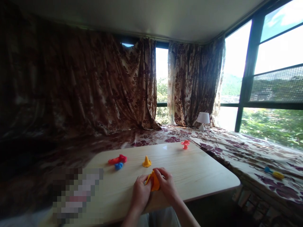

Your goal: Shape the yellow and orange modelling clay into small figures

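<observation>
Shows red piece [114, 161] beside blue piece [118, 166] on bench [194, 171], then upright yellow cone [146, 162]; with grip of left hand [141, 189] pinches orange piece [155, 183] over near side, likewise with grip of right hand [167, 183]; shows coral piece [186, 144] near far edge.

1. Within the grip, a piece [155, 183] is showing orange.
2. Just beyond, a cone [146, 162] is showing yellow.
3. Leftward, a long lump [115, 161] is showing red, a small lump [119, 166] blue.
4. Far beyond the grip, curtains [139, 82] are bearing dark florals on tan.
</observation>
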